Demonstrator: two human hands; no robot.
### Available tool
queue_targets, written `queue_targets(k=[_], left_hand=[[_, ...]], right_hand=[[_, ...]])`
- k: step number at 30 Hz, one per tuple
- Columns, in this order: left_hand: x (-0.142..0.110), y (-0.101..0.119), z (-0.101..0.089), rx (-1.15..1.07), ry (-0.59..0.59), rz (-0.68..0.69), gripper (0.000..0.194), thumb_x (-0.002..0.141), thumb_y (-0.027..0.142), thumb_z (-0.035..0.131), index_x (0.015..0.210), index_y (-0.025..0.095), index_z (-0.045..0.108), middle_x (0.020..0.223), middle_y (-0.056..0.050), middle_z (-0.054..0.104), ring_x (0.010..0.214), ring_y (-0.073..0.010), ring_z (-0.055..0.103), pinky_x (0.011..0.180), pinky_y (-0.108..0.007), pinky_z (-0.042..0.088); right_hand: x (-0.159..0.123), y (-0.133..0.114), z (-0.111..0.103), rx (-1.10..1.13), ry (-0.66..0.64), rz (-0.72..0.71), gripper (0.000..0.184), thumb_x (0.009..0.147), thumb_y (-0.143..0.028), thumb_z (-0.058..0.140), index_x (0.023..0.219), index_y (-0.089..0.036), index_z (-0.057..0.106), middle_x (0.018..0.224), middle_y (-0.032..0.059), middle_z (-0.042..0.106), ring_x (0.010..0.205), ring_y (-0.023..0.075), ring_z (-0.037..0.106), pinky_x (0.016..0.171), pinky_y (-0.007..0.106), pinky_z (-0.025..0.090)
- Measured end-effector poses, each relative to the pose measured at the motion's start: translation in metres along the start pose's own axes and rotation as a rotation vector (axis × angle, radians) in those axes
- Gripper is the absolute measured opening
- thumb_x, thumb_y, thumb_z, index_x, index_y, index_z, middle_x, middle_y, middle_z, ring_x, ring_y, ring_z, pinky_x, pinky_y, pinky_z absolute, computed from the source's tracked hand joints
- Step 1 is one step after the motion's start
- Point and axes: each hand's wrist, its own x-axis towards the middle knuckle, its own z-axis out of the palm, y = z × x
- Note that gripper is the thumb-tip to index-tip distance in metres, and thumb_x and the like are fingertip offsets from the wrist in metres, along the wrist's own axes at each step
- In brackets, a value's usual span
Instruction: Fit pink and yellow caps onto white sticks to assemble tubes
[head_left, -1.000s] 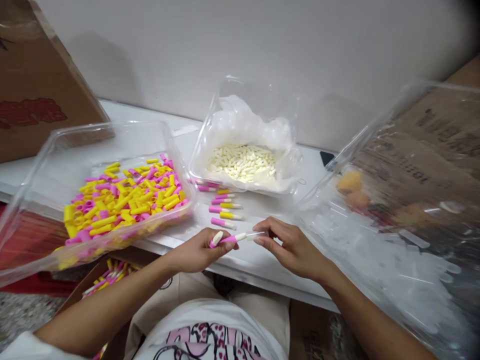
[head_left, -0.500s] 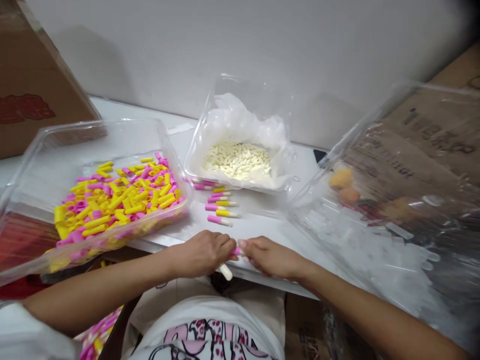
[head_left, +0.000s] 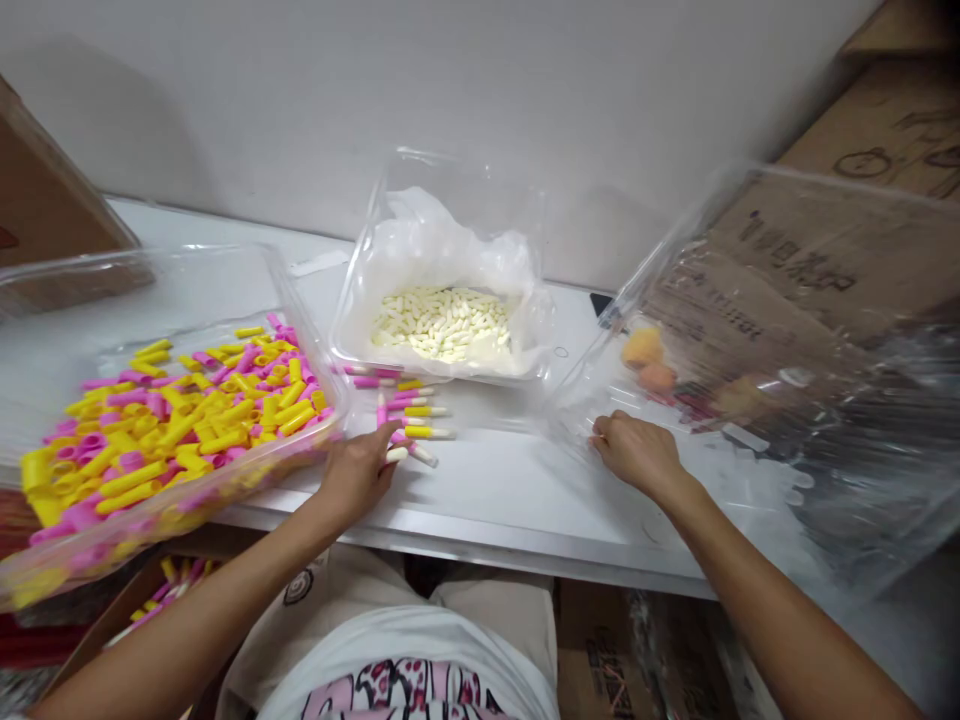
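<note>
My left hand rests on the white table beside a row of assembled pink and yellow pieces. Its fingers hold a white-tipped piece at the near end of that row. My right hand reaches into the big clear bin on the right, fingers curled over the clear tubes lying in it. What those fingers hold is hidden. A clear tray of white capsules sits behind the row.
A clear tray heaped with pink and yellow caps overhangs the table's left front edge. Cardboard boxes stand at far left and back right. A box of finished pieces sits below the table.
My hands were joined over a pink piece at the table edge. Now they have parted: the left went to the row of pieces, the right into the clear bin.
</note>
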Motion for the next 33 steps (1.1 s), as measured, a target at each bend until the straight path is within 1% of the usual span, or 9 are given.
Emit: queue_targets(k=[3,6,10,14,17,20,24,29,33], left_hand=[[-0.006,0.005,-0.006,-0.305,-0.15,-0.136,0.021,0.085,0.034,0.043,0.097,0.019,0.052,0.064,0.002,0.056,0.062,-0.0176,0.057,0.058,-0.025,0.039],[-0.016,0.007,-0.007,-0.513,-0.247,-0.144,0.012,0.083,0.03,0.041,0.087,0.02,0.044,0.068,0.004,0.049,0.065,-0.0154,0.05,0.061,-0.025,0.039],[-0.029,0.009,-0.003,-0.612,-0.273,-0.124,0.015,0.087,0.031,0.036,0.079,0.019,0.04,0.067,0.005,0.041,0.063,-0.0129,0.042,0.06,-0.025,0.035],[-0.035,0.009,-0.003,-0.638,-0.238,-0.101,0.024,0.09,0.037,0.036,0.093,0.018,0.049,0.068,0.003,0.045,0.066,-0.0136,0.043,0.063,-0.025,0.035],[-0.037,0.006,-0.006,-0.629,-0.241,-0.126,0.026,0.091,0.039,0.034,0.099,0.018,0.047,0.069,0.004,0.045,0.066,-0.0139,0.044,0.063,-0.026,0.036],[-0.036,0.006,-0.014,-0.616,-0.273,-0.128,0.029,0.092,0.042,0.032,0.085,0.017,0.046,0.066,0.005,0.04,0.062,-0.0125,0.041,0.059,-0.024,0.032],[-0.03,0.02,-0.029,-0.684,-0.322,-0.012,0.03,0.093,0.042,0.032,0.09,0.017,0.05,0.072,0.003,0.045,0.068,-0.0124,0.043,0.063,-0.023,0.034],[-0.025,0.037,-0.047,-0.663,-0.381,0.059,0.033,0.093,0.043,0.033,0.078,0.017,0.045,0.069,0.003,0.044,0.065,-0.0117,0.041,0.06,-0.023,0.032],[-0.024,0.035,-0.054,-0.702,-0.426,0.062,0.037,0.093,0.047,0.031,0.076,0.017,0.044,0.067,0.004,0.04,0.062,-0.011,0.038,0.058,-0.023,0.031]], right_hand=[[0.007,0.002,0.003,0.016,-0.022,-0.029,0.027,0.087,-0.026,0.037,0.092,-0.015,0.061,0.103,0.013,0.062,0.091,0.0262,0.061,0.062,0.031,0.036],[0.01,0.011,0.006,0.04,-0.021,-0.101,0.026,0.087,-0.026,0.037,0.094,-0.015,0.059,0.102,0.013,0.061,0.09,0.0248,0.06,0.063,0.031,0.036],[0.014,0.016,0.009,0.031,-0.063,-0.145,0.024,0.086,-0.024,0.039,0.095,-0.017,0.06,0.103,0.0107,0.059,0.088,0.023,0.06,0.061,0.03,0.034],[0.019,0.014,0.011,-0.073,-0.078,-0.143,0.022,0.085,-0.019,0.04,0.092,-0.013,0.061,0.103,0.0141,0.057,0.096,0.0267,0.057,0.059,0.03,0.033],[0.017,0.02,0.009,-0.069,0.009,-0.141,0.024,0.089,-0.025,0.038,0.086,-0.014,0.059,0.097,0.0144,0.057,0.093,0.0273,0.057,0.059,0.031,0.035],[0.003,0.018,-0.003,0.057,0.188,-0.146,0.025,0.092,-0.028,0.035,0.093,-0.013,0.056,0.091,0.0143,0.06,0.084,0.0258,0.059,0.063,0.033,0.039],[-0.029,-0.026,-0.028,0.509,0.262,-0.436,0.032,0.092,-0.036,0.041,0.118,-0.018,0.043,0.087,0.0069,0.064,0.074,0.0192,0.061,0.065,0.029,0.044],[-0.046,-0.091,-0.039,0.725,0.297,-0.889,0.018,0.093,-0.027,0.043,0.107,-0.019,0.05,0.094,0.0075,0.06,0.083,0.0156,0.058,0.072,0.027,0.045],[-0.043,-0.104,-0.034,0.822,0.374,-0.978,0.019,0.092,-0.021,0.045,0.11,-0.019,0.051,0.094,0.007,0.058,0.084,0.0142,0.056,0.073,0.026,0.045]])
